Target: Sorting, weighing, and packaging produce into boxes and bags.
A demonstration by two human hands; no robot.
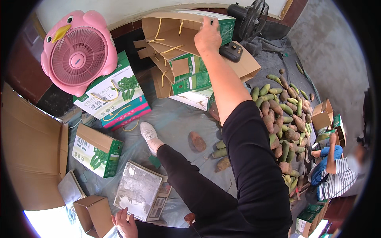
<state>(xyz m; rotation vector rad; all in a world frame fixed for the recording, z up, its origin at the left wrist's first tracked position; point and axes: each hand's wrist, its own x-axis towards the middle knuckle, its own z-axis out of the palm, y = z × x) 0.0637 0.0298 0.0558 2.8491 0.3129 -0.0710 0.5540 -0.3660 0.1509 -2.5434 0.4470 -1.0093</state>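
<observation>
From where I stand, the person's right hand point(208, 37) is at the top carton point(170, 27) of an open, green-and-brown stack near the sheet's far edge, beside the wall. Its fingers are bent over the carton's upper edge; how firmly they press, I cannot tell. Yellow cords hang at the cartons' openings, and a black device point(231, 52) rests just beside the wrist. The left hand point(126, 226) is low, close to the near corner of a stool-like block point(139, 184) with a peeling top; its fingers are slightly apart, and I see nothing between them. Green and reddish-brown vegetables point(283, 123) are heaped toward the right edge of the grey sheet point(174, 119). A pink fan point(77, 59) stands near its far left corner, against a printed carton point(111, 95).
</observation>
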